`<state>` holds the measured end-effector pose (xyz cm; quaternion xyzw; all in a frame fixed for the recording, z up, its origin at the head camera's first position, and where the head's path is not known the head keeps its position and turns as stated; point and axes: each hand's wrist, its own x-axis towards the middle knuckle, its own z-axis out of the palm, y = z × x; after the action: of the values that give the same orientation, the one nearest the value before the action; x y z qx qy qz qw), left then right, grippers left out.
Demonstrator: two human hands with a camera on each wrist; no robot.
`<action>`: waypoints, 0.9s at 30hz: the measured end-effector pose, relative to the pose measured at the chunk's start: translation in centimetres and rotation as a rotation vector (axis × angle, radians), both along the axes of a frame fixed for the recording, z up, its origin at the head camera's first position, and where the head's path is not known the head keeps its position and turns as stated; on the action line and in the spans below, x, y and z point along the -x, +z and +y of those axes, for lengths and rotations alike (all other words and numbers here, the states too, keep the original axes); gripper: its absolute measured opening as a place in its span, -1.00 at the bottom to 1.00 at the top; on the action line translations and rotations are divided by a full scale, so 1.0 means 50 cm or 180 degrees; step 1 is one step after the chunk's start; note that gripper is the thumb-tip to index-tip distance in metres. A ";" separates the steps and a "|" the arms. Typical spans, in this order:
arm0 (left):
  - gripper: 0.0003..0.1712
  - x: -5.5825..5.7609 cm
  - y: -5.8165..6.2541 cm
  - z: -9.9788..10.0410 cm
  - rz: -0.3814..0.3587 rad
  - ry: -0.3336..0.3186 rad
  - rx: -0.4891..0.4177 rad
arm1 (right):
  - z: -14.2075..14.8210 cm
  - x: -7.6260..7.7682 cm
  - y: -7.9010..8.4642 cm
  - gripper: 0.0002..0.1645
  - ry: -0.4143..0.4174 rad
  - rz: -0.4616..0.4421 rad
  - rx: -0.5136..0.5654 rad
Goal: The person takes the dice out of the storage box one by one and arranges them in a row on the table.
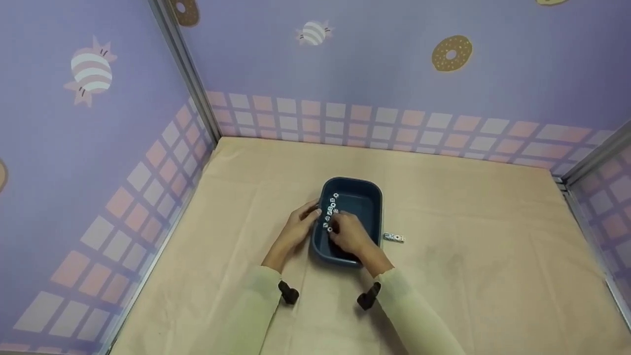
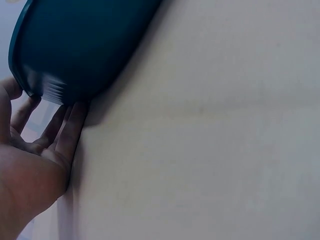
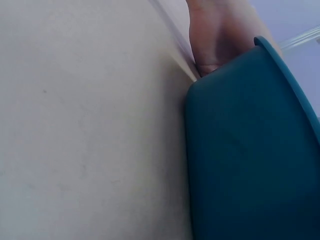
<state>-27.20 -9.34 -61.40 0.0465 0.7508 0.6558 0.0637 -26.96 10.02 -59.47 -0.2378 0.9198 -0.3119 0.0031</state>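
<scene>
In the head view a dark blue rectangular tray (image 1: 372,197) with rounded corners stands on the cloth. Several small white patterned cubes (image 1: 329,212) lie in a slanting line along its left inner side. My left hand (image 1: 297,227) holds the tray's left side, thumb at the rim and fingers (image 2: 70,130) against the outer wall. Reaching over the near right part of the tray, my right hand (image 1: 351,234) has its fingers curled and pinches a small white cube (image 1: 330,229) at the fingertips. The palm side is hidden in the head view, and the tray wall (image 3: 250,145) blocks the fingers in the right wrist view.
A short row of joined-up patterned cubes (image 1: 394,237) lies on the cloth just right of the tray. The beige cloth (image 1: 468,276) covers the table. Purple printed panels (image 1: 374,59) with metal posts (image 1: 192,79) stand at the back and both sides.
</scene>
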 end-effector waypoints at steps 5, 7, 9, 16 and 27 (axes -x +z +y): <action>-0.44 -0.001 0.001 -0.003 -0.0040 0.0004 -0.0155 | -0.003 -0.001 0.002 -0.81 0.0031 0.0061 0.0049; -0.44 -0.003 0.002 -0.002 -0.0069 0.0004 -0.0193 | -0.004 -0.002 0.002 -0.80 0.0021 0.0099 0.0071; -0.43 -0.004 0.002 -0.001 -0.0089 -0.0003 -0.0189 | -0.003 -0.004 0.002 -0.80 -0.0012 0.0144 0.0122; -0.43 -0.009 -0.002 0.001 -0.0059 -0.0035 -0.0108 | 0.002 -0.008 0.003 -0.81 0.0003 0.0145 0.0537; -0.41 -0.006 0.004 0.000 -0.0046 0.0007 -0.0016 | 0.100 -0.006 0.086 -0.82 0.0345 0.0083 0.0809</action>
<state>-26.92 -9.32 -61.23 0.0411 0.7488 0.6580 0.0682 -26.64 15.01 -55.18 -0.2896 0.8587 -0.4221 -0.0222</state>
